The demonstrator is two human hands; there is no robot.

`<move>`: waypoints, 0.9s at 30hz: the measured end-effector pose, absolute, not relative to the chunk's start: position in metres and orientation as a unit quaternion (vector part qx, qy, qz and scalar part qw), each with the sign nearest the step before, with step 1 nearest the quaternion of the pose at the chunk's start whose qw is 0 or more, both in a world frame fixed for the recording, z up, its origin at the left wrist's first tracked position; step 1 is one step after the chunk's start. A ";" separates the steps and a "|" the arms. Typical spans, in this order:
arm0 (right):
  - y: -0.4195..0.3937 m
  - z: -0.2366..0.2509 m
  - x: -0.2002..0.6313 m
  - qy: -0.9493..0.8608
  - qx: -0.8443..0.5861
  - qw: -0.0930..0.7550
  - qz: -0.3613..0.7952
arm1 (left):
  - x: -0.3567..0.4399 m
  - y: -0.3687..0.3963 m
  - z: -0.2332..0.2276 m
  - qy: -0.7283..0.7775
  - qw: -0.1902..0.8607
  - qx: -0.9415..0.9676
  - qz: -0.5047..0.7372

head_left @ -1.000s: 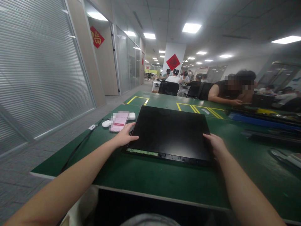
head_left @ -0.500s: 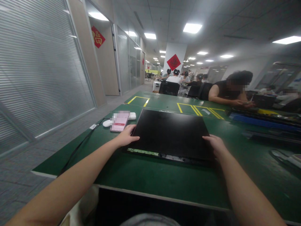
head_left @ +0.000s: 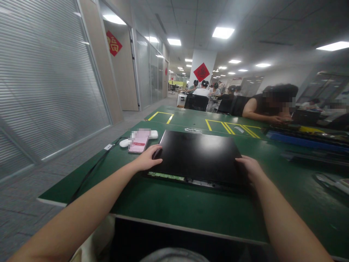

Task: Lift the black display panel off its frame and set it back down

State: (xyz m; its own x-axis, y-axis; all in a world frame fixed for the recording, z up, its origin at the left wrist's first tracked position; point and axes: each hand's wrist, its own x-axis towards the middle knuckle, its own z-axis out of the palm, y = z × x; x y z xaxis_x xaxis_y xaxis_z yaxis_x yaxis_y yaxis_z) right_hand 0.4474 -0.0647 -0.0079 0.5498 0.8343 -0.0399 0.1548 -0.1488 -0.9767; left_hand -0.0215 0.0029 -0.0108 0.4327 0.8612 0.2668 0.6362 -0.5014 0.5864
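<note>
A flat black panel (head_left: 199, 156) is being gripped at its near corners by the left hand (head_left: 147, 159) and right hand (head_left: 249, 167), lying on the green counter (head_left: 174, 203). The phone (head_left: 138, 141) just beside it is likely being risked by a sideways slide.

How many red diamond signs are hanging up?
3. One red diamond sign on the left wall near the door, one on the white pillar ahead, and a small one down the corridor. More may be hidden.
</note>
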 end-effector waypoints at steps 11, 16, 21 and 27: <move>-0.070 0.018 0.443 -0.256 -0.742 0.532 0.318 | -0.017 -0.001 -0.007 0.480 0.171 0.835 0.208; -0.073 0.019 0.440 -0.254 -0.751 0.522 0.314 | -0.015 -0.005 -0.002 0.485 0.164 0.839 0.184; -0.071 0.014 0.442 -0.275 -0.739 0.520 0.327 | -0.016 -0.003 -0.005 0.475 0.168 0.841 0.198; -0.066 0.006 0.448 -0.324 -0.728 0.523 0.303 | -0.019 0.000 -0.010 0.464 0.172 0.843 0.213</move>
